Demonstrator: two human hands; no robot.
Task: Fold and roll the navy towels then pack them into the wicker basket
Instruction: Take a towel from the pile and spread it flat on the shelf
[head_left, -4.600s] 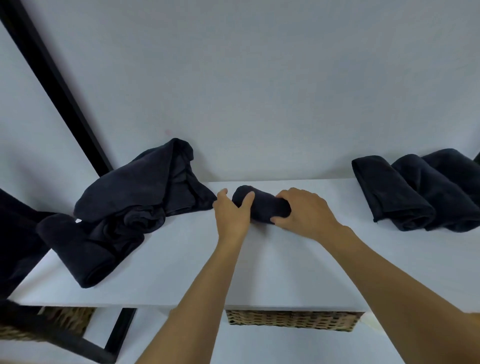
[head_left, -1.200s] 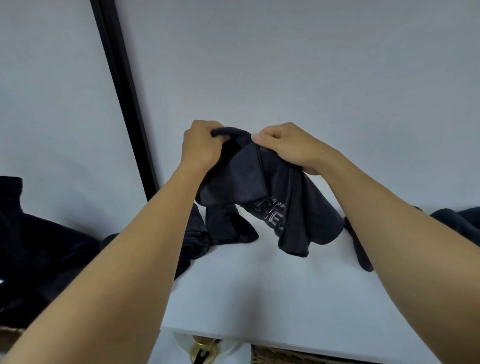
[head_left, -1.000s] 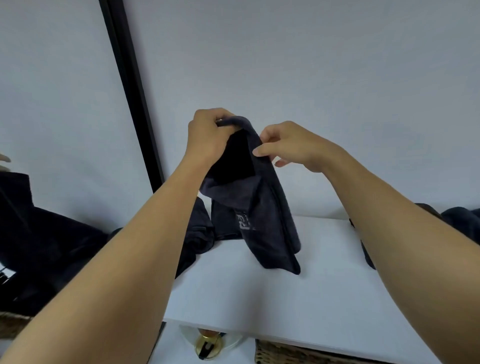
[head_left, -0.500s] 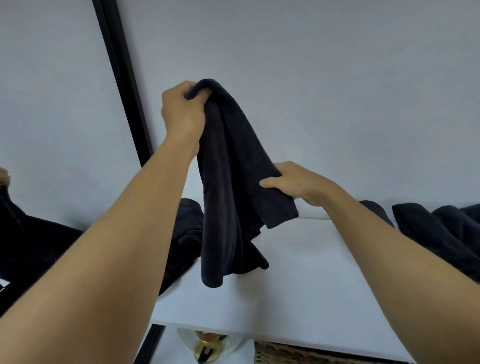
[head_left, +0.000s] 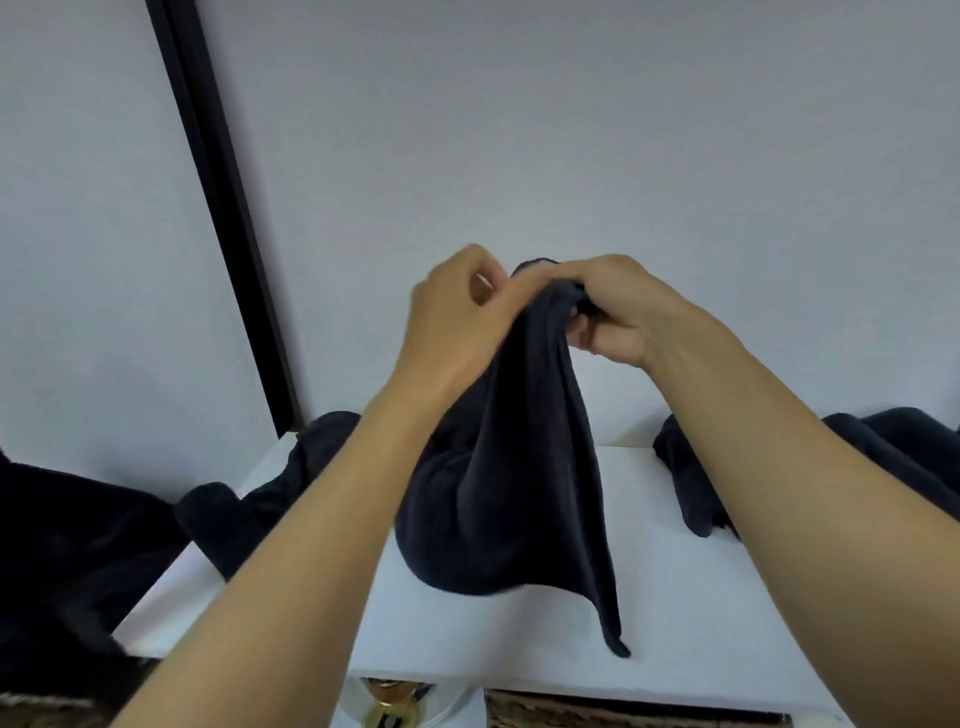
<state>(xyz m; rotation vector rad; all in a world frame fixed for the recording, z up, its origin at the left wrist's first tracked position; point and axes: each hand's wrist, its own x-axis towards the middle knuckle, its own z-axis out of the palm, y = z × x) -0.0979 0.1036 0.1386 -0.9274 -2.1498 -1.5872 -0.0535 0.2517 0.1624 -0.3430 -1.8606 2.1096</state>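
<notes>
The soft dark navy towel (head_left: 519, 467) hangs long and straight down toward the white desk (head_left: 701, 597). The left hand (head_left: 457, 317) and right hand (head_left: 628, 312) sit close together at its top. Their fingers (head_left: 587, 273) pinch the top edge.

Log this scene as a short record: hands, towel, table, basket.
left hand: pinches the top edge of the held towel
right hand: grips the same edge
held towel: navy, unfolded, hanging above the white table
table, left: loose towel pile
table, right: other navy towels
wicker basket: under the table's front edge, partly visible
</notes>
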